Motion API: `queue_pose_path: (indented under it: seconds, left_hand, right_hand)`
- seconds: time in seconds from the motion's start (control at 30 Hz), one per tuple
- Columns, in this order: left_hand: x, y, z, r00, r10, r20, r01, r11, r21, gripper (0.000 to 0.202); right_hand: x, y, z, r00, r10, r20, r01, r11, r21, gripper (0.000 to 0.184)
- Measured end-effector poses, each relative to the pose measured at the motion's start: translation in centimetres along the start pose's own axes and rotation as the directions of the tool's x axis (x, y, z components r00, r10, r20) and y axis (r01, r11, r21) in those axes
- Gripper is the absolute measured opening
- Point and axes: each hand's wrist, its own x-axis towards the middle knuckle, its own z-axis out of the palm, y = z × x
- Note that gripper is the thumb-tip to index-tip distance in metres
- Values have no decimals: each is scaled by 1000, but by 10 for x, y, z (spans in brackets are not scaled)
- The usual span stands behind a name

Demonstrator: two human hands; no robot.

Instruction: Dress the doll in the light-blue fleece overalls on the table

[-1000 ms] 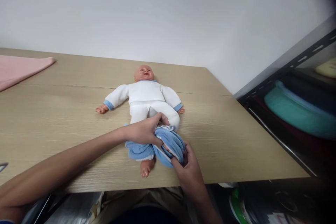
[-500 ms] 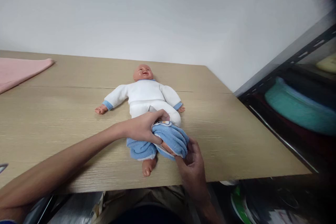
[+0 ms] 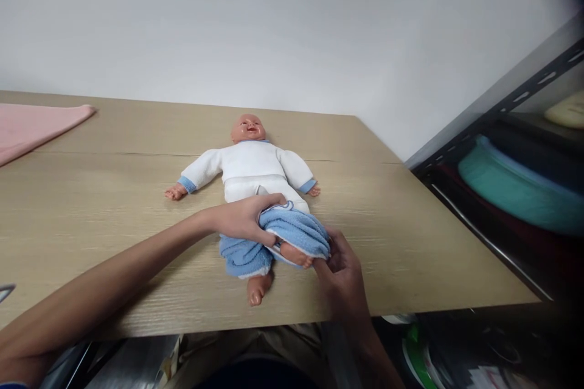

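Note:
A baby doll (image 3: pixel 253 161) in a white top with blue cuffs lies on its back, head toward the wall. Blue fluffy pants (image 3: pixel 294 228) are bunched around its lower legs. One foot (image 3: pixel 258 289) pokes fully out of a leg opening; the other foot (image 3: pixel 296 254) shows partly at the second opening. My left hand (image 3: pixel 246 219) is closed on the bunched pants and the doll's leg from the left. On the right, my right hand (image 3: pixel 340 267) pinches the cuff beside the partly shown foot; some of its fingers are hidden behind the cloth.
The doll lies on a wooden table (image 3: pixel 392 237) against a white wall. A pink cloth (image 3: pixel 41 124) rests at the far left. To the right stands a dark metal shelf (image 3: pixel 524 94) holding a turquoise basin (image 3: pixel 520 188). The table's front edge is close to my body.
More of the doll's foot shows at the cuff. My right hand has shifted slightly right with the cloth, and the held leg lies a little lower.

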Motion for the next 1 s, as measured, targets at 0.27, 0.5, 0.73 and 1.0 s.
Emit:
queue_pose_path:
  seconds: [0.27, 0.5, 0.73, 1.0]
  left_hand:
    - [-2, -1, 3, 999, -24, -22, 23, 1000, -18, 60]
    - [-1, -3, 6, 999, -4, 33, 6, 998, -55, 55]
    - [2, -4, 10, 998, -22, 61, 21, 1000, 8, 64]
    - [2, -3, 12, 998, -58, 35, 58, 998, -10, 67]
  right_hand:
    - [7, -2, -4, 996, -53, 72, 56, 998, -41, 20]
    - [19, -6, -7, 993, -3, 121, 1, 1000, 16, 21]
    - [20, -11, -7, 981, 119, 152, -134, 987, 93, 24]
    - [22, -9, 6, 970, 244, 10, -244, 964, 109, 33]
